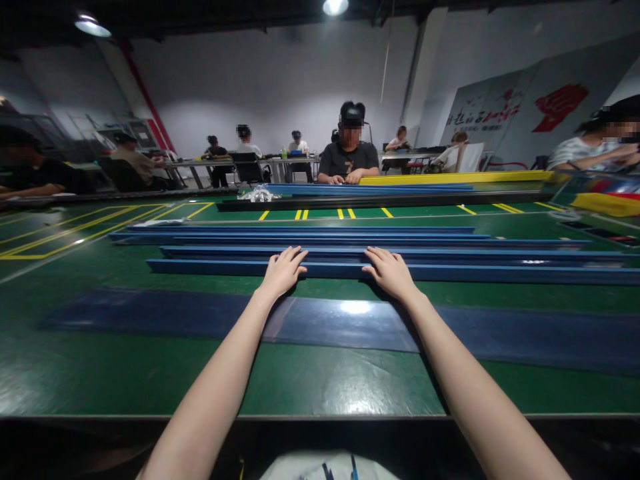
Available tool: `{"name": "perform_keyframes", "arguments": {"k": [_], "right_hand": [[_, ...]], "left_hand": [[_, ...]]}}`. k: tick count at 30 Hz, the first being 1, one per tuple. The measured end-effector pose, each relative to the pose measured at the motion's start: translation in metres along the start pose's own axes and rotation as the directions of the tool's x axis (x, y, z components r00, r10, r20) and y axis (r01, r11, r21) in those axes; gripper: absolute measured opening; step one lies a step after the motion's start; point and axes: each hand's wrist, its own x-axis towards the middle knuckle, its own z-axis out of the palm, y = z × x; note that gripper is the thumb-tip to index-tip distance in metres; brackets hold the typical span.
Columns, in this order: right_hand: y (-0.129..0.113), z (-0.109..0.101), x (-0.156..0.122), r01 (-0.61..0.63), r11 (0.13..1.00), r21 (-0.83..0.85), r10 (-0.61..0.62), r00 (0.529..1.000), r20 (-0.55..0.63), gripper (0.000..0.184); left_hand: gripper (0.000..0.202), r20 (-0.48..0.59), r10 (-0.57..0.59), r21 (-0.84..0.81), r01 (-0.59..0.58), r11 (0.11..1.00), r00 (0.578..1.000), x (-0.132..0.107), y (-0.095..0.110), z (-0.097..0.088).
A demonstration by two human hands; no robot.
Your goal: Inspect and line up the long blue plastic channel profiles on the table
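My left hand (286, 270) lies over the nearest long blue plastic channel (220, 267), fingers stretched out and apart, fingertips toward its far wall. To the right, my right hand (391, 272) rests across the same channel in much the same pose, its thumb along the near wall. Between the two hands a short stretch of the channel shows. Behind it several more blue channels (320, 230) lie side by side, running left to right. A flat, translucent bluish strip (200, 313) lies under my forearms, nearer the table's front edge.
The green table (100, 373) carries yellow tape marks. Farther back are a black rail (400, 199), a yellow strip (450, 178) and a crumpled clear plastic bag (260, 193). A person (350, 157) sits opposite, hands near the yellow strip. Other people work at tables behind and at both sides.
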Motion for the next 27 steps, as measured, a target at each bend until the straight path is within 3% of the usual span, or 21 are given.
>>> {"name": "perform_keyframes", "arguments": {"k": [13, 22, 27], "right_hand": [[-0.0015, -0.0009, -0.0006, -0.01, 1.0, -0.001, 0.01, 1.0, 0.007, 0.044], [-0.0008, -0.0008, -0.0003, -0.005, 1.0, 0.01, 0.005, 1.0, 0.006, 0.044], [-0.0033, -0.0028, -0.0016, -0.01, 1.0, 0.013, 0.01, 1.0, 0.015, 0.043]], "left_hand": [[0.04, -0.066, 0.019, -0.083, -0.024, 0.996, 0.998, 0.0032, -0.0085, 0.0082], [0.039, -0.043, 0.004, -0.105, -0.009, 0.994, 0.999, 0.0034, -0.0069, 0.0055], [0.047, 0.05, -0.002, -0.142, 0.009, 0.99, 0.999, 0.004, -0.0083, 0.0001]]}}
